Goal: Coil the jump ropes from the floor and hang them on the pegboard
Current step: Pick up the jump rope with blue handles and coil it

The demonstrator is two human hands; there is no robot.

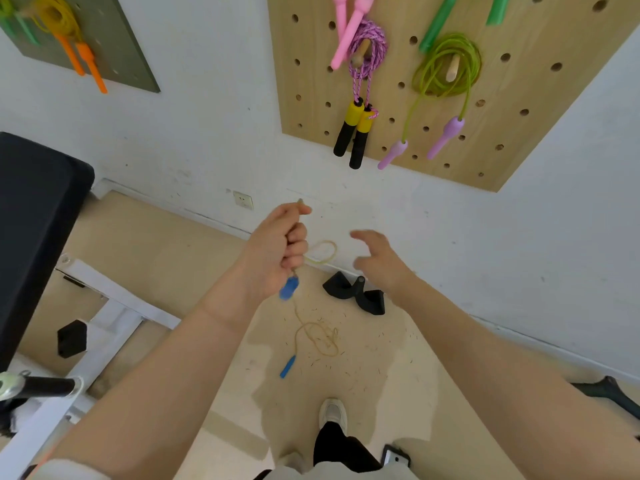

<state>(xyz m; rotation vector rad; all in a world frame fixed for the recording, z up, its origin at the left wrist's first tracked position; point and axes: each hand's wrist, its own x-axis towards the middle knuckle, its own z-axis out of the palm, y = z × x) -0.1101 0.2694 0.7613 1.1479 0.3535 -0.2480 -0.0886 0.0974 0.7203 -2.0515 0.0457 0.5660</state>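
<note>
My left hand (277, 247) grips a tan jump rope near one blue handle (289, 288), which hangs just below the fist. A small loop of the rope (323, 252) sticks out to the right of the fist. The rest of the rope (318, 337) trails down to a loose tangle on the floor, ending at the second blue handle (287, 367). My right hand (375, 259) hovers open beside the loop, touching nothing. On the wall above hangs the wooden pegboard (519, 109) with coiled ropes on its pegs.
A pink-purple rope with yellow-black handles (356, 129) and a green rope with lilac handles (446, 67) hang on the pegboard. A second board (114, 57) at upper left holds an orange-handled rope. Black objects (356, 292) lie by the wall. A bench (38, 209) stands left. My shoe (333, 412) is below.
</note>
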